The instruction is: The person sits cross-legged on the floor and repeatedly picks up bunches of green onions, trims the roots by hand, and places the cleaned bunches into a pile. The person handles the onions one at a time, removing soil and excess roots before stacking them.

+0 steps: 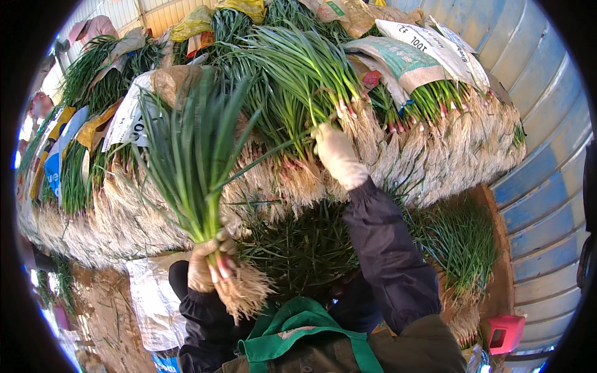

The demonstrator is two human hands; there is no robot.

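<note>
My left hand [205,265], in a pale glove, grips a bunch of green onions [200,186] just above the roots. Its leaves point up and away, blurred, and its pale roots [245,286] hang towards my lap. My right hand [338,154], also gloved, reaches forward to the piled green onions [303,56]. Its fingers are curled around thin green leaves at the front of the pile; the fingertips are partly hidden. One long leaf stretches from the held bunch towards this hand.
Printed sacks [401,60] cover parts of the long pile. Loose leaves [303,247] lie below it, before my knees. More green onions [461,242] lie at right by a corrugated metal wall [536,210]. A red plastic container [506,333] stands there. Another person [95,29] is at far left.
</note>
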